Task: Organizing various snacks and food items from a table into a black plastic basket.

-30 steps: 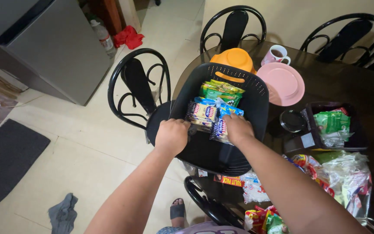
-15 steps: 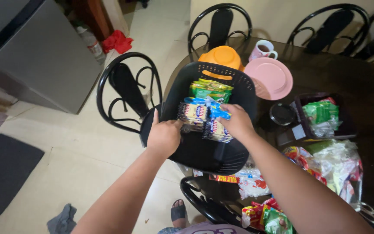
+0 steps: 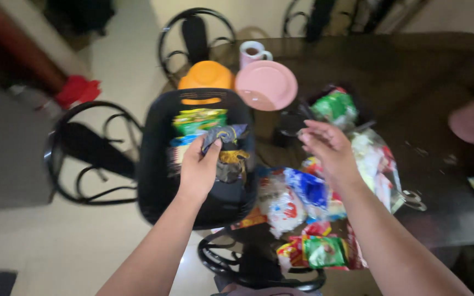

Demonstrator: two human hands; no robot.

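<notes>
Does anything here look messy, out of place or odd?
Yes. Snack packets lie in a loose, crumpled heap on the dark table, some at its near edge. The black basket juts past the table edge. A red cloth lies on the floor.

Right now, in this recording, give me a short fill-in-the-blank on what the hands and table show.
1. The left hand holds a dark packet over the black ____.
2. The plate beside the orange bowl is ____.
3. The right hand hovers over the table, holding ____.

Missing words: basket; pink; nothing
</notes>
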